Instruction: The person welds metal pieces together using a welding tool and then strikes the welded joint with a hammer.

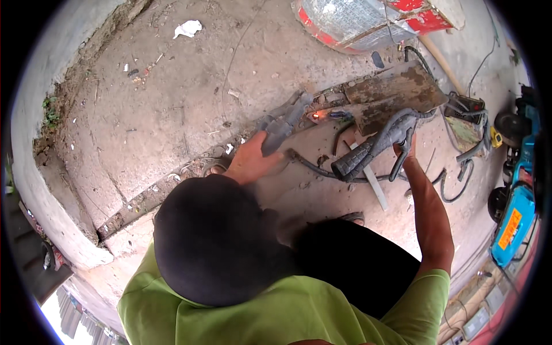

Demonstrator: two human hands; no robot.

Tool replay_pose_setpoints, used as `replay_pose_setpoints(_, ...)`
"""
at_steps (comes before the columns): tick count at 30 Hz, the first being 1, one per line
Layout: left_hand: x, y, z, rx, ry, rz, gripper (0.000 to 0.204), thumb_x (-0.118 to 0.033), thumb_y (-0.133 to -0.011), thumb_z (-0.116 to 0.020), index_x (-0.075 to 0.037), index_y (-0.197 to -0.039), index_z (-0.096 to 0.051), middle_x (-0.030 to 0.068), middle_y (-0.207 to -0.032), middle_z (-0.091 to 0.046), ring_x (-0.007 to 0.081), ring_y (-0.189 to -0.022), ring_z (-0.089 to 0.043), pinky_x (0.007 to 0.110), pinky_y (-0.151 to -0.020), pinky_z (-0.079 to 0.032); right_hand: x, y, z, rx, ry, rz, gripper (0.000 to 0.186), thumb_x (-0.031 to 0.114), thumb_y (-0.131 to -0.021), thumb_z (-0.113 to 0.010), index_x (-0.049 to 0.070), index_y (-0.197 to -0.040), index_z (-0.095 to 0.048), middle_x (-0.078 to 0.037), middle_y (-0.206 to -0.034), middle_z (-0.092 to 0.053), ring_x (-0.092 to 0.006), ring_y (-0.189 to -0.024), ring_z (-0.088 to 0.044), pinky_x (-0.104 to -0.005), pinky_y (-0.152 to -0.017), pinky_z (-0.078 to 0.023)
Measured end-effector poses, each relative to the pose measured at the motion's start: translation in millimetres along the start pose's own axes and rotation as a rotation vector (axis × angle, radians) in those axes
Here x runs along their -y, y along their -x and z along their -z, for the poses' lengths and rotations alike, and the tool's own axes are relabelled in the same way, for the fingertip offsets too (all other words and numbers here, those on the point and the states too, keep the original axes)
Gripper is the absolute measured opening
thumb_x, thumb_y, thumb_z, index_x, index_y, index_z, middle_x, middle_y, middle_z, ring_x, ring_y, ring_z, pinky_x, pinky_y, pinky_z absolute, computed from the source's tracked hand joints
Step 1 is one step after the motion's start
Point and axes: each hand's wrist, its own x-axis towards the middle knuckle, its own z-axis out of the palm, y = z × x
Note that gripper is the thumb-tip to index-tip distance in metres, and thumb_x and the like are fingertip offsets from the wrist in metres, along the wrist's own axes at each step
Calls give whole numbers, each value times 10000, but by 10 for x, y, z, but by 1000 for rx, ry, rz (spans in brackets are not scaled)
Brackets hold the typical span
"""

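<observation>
My left hand (pixel 251 162) grips a grey welding electrode holder (pixel 283 122). Its tip points to a small orange glow (pixel 317 117) on a thin metal part lying on the concrete ground. My right hand (pixel 406 150) holds a dark handlebar piece (pixel 376 144) with a ribbed black grip (pixel 352 161) and a lever; it is tilted, and its upper end lies over a rusty metal plate (pixel 397 91). A black cable (pixel 313 167) runs along the ground beneath both hands.
A dark rounded shape (pixel 215 241) and a green shirt (pixel 276 313) fill the lower middle. A red-and-white meshed object (pixel 359 20) lies at the top. A blue machine (pixel 513 215), cables and tools sit at the right. A concrete curb (pixel 34 172) bounds the left.
</observation>
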Motion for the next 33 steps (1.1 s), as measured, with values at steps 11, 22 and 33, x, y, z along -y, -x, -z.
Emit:
replay_pose_setpoints(11, 154, -24, -82, -71, -14, -104, 578, -375, -881, -797, 18, -1230, -554, 286, -1053, -690, 425, -1007, -702, 459, -868, -527, -22, -58, 90, 7, -67, -47, 250, 340, -1069, -554, 124, -1157, -644, -26, -1095, -727, -182, -1003, -708, -340, -930, -592)
replay_pose_setpoints(22, 221, -71, -194, -81, -26, -288, 728, -326, -875, -810, -6, -1453, -504, 256, -1280, -647, 399, -1192, -645, 440, -1007, -500, -184, -212, 1228, 67, -181, -116, 241, 275, -1077, -512, 126, -1216, -640, -36, -1169, -703, -187, -1095, -658, -365, -987, -526)
replay_pose_setpoints(33, -84, -152, -253, 41, 63, -212, 822, -420, -874, -798, 6, -1494, -464, 293, -1361, -611, 399, -1277, -610, 454, -1079, -475, 182, -358, 2763, 209, -581, -244, 348, 333, -1037, -589, 119, -1307, -643, -36, -1268, -669, -178, -1176, -608, -412, -1014, -494)
